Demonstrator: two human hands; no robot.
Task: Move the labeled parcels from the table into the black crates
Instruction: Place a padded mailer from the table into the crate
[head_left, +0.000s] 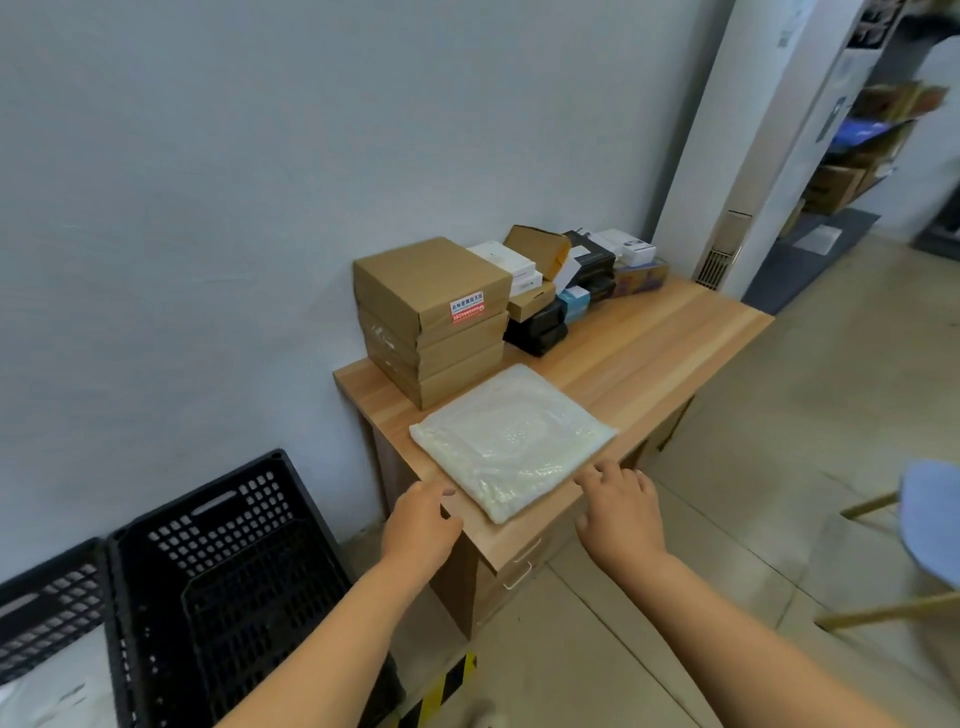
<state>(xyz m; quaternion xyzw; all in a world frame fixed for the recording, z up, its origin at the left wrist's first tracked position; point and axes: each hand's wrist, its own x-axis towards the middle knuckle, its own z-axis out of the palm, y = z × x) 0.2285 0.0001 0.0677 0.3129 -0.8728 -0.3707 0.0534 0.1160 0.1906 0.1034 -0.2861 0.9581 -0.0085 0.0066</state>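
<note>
Wooden surface (649, 343) against a pale wall carries stacked cardboard boxes (431, 317) and, at its near edge, a flat white plastic-wrapped parcel (511, 441). Both hands reach for it: left hand (423, 519) and right hand (621, 506), fingers loosely spread, holding nothing. Next, probably, grip its near corners, then swing left and down to the black crate (223, 582).

Even, soft indoor light with faint shadows is seen; glare is carried by the white plastic-wrapped flat parcel (511, 441), while straight lines are bent and detail is blurred toward the wide-angle edges.
</note>
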